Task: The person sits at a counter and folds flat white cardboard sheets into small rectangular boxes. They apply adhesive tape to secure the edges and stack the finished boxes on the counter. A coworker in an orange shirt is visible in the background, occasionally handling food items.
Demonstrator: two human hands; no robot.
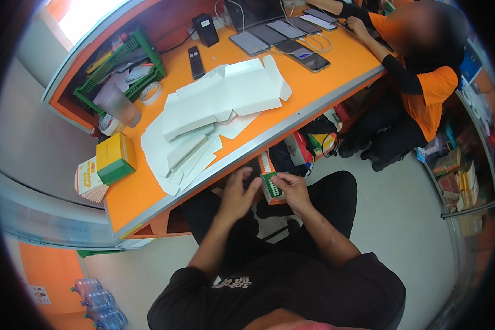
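Carton with a green panel, between the knees beside the orange desk, is pinched by thumb and fingers of the right hand; the left hand, loosely spread, could best steady its free side

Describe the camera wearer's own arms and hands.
Short black sleeves end near the elbows; both forearms are bare. The left hand and right hand show no gloves, watch or cable. The black shirt carries pale print on the front.
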